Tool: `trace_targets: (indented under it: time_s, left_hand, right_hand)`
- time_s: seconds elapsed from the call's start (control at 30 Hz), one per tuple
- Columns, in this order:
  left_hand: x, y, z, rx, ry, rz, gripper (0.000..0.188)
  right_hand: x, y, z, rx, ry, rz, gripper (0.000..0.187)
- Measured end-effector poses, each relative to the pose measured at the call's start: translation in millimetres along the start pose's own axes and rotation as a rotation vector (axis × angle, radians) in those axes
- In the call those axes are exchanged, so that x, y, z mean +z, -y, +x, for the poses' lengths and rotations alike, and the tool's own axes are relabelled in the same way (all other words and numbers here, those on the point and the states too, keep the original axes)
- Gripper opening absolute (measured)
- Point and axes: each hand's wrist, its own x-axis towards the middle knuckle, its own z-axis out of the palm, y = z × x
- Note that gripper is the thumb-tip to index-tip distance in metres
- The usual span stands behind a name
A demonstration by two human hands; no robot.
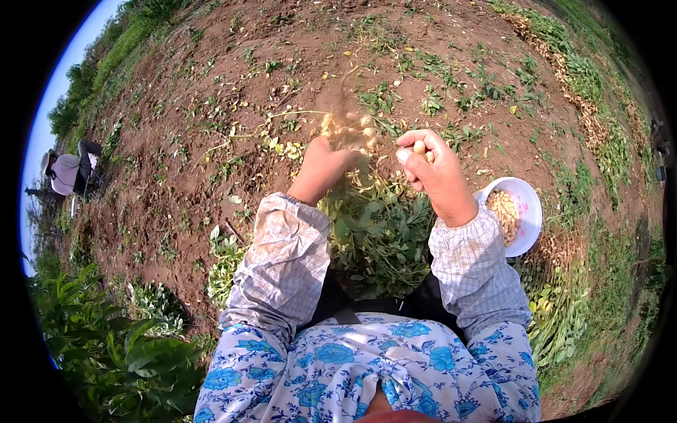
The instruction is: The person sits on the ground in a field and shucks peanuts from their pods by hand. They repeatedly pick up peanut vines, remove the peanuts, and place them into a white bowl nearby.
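My left hand (324, 168) is closed around a peanut plant (381, 229) near its roots. Pale pods (345, 127) cluster just beyond the fingers, and the roots above them are smeared by motion. The plant's green leaves hang down toward my lap. To the right, my right hand (441, 176) is curled with a few picked peanuts (419, 147) between thumb and fingers, apart from the plant. Beside my right forearm stands a white bucket (530, 211), partly filled with peanuts (502, 211).
Brown soil (233, 92) with scattered leaves and weeds spreads ahead. Pulled plants (592, 106) lie in a row along the right, more (557, 317) beside my right sleeve. Green bushes (120, 352) grow at lower left. Another person (67, 173) sits at the far left.
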Motion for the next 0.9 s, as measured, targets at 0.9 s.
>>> trace_targets:
  time_s: [0.9]
  left_hand:
    - [8, 32, 14, 0.030, -0.145, 0.019, 0.029]
  right_hand:
    - [43, -22, -10, -0.403, 0.152, -0.773, 0.019]
